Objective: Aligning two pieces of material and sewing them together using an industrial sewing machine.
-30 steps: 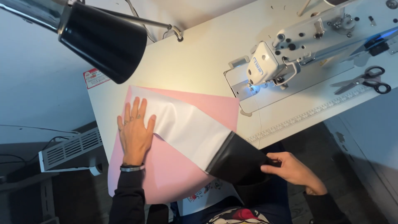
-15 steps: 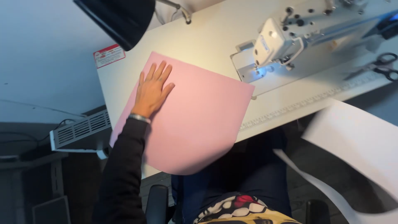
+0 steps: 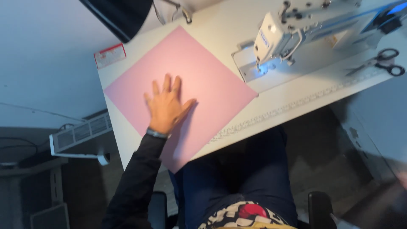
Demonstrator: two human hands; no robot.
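Head cam: left hand (image 3: 167,106) flat, grip open on pink sheet (image 3: 203,72); white sheet gone, right hand unseen.

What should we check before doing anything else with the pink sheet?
1. Left hand flat on the pink sheet, fingers spread: ok.
2. Pink sheet lies smooth on the white table, no folds showing: ok.
3. Whole sheet on the table: not ok, its near corner hangs over the front edge.
4. Sheet clear of the sewing machine needle: ok, its right corner sits just beside the machine's base.
5. Scissors away from the sheet: ok, they lie far right on the table.
6. Right hand ready: cannot tell, it is out of view.
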